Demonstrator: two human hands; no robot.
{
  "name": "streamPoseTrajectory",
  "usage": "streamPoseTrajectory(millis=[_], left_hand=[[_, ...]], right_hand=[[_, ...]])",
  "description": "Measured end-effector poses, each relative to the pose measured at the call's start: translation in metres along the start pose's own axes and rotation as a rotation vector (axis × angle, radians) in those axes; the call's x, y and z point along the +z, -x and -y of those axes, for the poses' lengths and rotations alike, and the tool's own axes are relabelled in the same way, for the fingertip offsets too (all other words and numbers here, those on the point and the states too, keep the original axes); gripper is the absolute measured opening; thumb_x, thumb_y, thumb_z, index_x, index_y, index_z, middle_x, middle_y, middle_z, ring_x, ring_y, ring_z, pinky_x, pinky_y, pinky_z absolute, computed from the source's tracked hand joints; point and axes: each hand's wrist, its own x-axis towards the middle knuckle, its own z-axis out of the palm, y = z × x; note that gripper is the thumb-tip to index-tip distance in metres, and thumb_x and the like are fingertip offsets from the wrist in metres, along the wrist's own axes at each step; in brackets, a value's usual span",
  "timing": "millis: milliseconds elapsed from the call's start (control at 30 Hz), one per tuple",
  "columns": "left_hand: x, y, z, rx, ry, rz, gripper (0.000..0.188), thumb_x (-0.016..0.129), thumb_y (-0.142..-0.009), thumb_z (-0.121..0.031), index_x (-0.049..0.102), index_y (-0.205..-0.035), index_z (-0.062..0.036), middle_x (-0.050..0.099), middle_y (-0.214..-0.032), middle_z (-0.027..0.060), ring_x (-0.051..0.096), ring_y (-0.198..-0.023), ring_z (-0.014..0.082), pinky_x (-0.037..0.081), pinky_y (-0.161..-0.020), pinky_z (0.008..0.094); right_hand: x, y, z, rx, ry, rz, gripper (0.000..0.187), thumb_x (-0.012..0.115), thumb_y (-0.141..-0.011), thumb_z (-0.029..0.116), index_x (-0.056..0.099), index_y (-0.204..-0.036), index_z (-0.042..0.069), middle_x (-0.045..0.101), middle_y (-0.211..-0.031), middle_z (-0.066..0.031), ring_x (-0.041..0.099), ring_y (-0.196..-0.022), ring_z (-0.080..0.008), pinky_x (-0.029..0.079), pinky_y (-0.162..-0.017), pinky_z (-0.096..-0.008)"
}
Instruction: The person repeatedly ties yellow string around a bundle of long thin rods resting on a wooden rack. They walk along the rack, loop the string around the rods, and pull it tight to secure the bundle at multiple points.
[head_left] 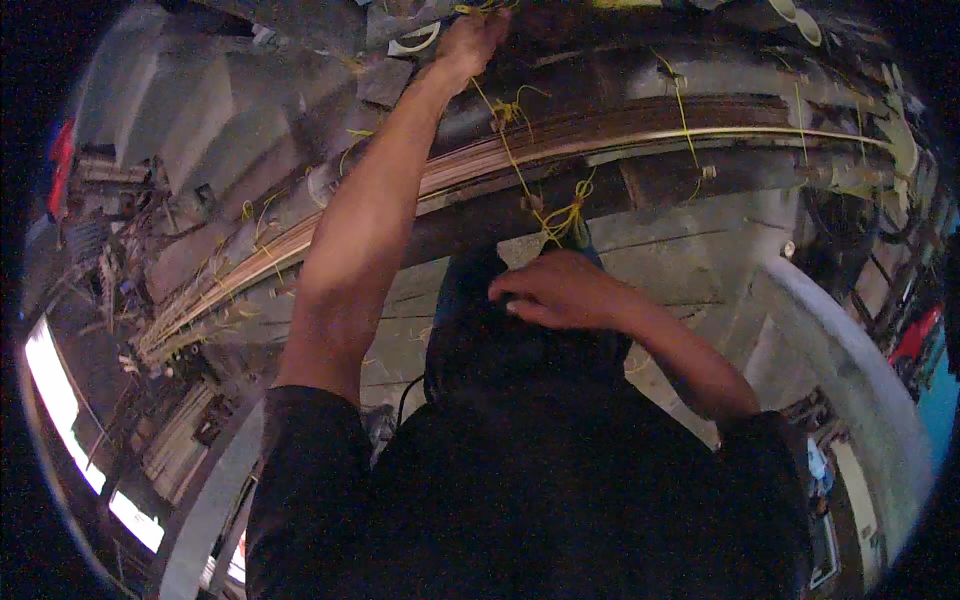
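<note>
In the head-worn camera's view, a person in a dark short-sleeved shirt (520,480) works over a long bundle of thin brown strips (560,145) that runs lengthwise along a long dark frame (655,185). The left arm reaches across the bundle, its hand (474,46) beyond the frame's far edge, near a bit of yellow cord at the top of the view; dim light leaves it impossible to tell whether the fingers are clamped on it. A yellow strand (511,158) slants over the strips to loose yellow loops (576,208) at the frame's near edge. Just short of those loops, the right hand (565,288) is held before the body, fingers bent; whether they grip anything cannot be told. A white curved piece (415,42) lies beside the left hand.
</note>
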Motion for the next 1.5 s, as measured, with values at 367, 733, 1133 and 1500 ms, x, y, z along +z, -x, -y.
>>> streamPoseTrajectory(millis=[367, 733, 1133, 1500], left_hand=[[0.004, 0.186, -0.096, 0.155, -0.639, 0.256, 0.037, 0.054, -0.087, -0.039, 0.059, -0.102, -0.0053, 0.064, -0.096, 0.0137, 0.061, -0.091, 0.0226, 0.047, -0.076, 0.0357], [0.067, 0.092, -0.162, 0.381, -0.592, -0.165, 0.037, 0.068, -0.076, -0.037, 0.056, -0.085, -0.0027, 0.06, -0.076, 0.0084, 0.058, -0.073, 0.0196, 0.046, -0.068, 0.0352], [-0.008, 0.08, -0.103, 0.186, -0.67, -0.105, 0.051, 0.052, -0.085, -0.049, 0.055, -0.115, -0.0075, 0.066, -0.097, 0.0086, 0.062, -0.095, 0.0212, 0.043, -0.086, 0.0316], [-0.154, 0.252, -0.036, 0.268, -0.489, -0.406, 0.034, 0.054, -0.087, -0.036, 0.061, -0.106, -0.0085, 0.066, -0.097, 0.0094, 0.062, -0.087, 0.0216, 0.047, -0.076, 0.033]], right_hand=[[0.152, 0.138, -0.022, 0.924, -0.109, -0.995, 0.023, 0.062, -0.082, 0.011, 0.06, -0.103, 0.003, 0.061, -0.095, -0.0072, 0.057, -0.089, -0.0174, 0.046, -0.077, -0.0311], [0.025, 0.053, -0.013, 0.691, -0.399, -0.928, 0.018, 0.055, -0.089, 0.02, 0.055, -0.081, 0.004, 0.055, -0.072, -0.0066, 0.051, -0.064, -0.014, 0.042, -0.059, -0.0266], [-0.17, 0.042, -0.067, 0.073, 0.547, -0.529, 0.021, 0.062, -0.082, 0.021, 0.064, -0.097, 0.007, 0.063, -0.089, -0.0133, 0.06, -0.08, -0.0267, 0.047, -0.067, -0.0358], [0.097, 0.001, 0.065, 0.667, -1.188, -0.566, 0.064, 0.061, -0.085, 0.018, 0.027, -0.137, 0.007, 0.056, -0.099, -0.0065, 0.059, -0.08, -0.0182, 0.047, -0.07, -0.0281]])
